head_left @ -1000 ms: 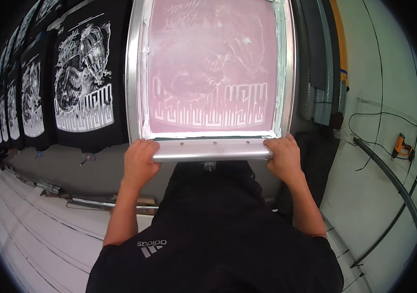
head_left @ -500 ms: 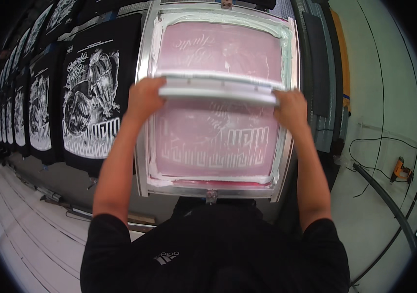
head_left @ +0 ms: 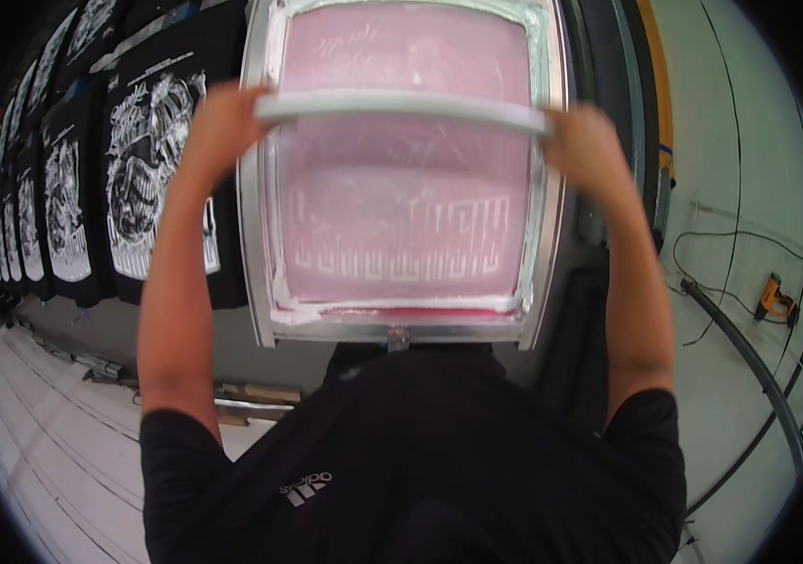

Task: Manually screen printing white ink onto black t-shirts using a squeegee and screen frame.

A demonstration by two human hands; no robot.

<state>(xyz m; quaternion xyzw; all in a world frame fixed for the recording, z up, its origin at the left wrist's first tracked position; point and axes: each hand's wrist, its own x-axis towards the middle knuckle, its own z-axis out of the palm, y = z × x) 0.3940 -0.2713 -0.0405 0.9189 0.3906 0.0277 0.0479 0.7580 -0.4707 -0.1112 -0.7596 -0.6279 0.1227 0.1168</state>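
Note:
A metal-framed printing screen with pink mesh lies flat in front of me over a dark surface. Across its far half a long pale squeegee spans the mesh from side to side. My left hand grips the squeegee's left end and my right hand grips its right end, both arms stretched forward. A faint design with block letters shows in the mesh below the squeegee.
A row of black shirts with white printed artwork runs along the left, curving away. White floor boards lie at lower left. On the pale floor at right are black cables, a grey pipe and an orange tool.
Both hands have pushed the squeegee away from me, from the near edge of the screen up to its far half. The screen now fills more of the view.

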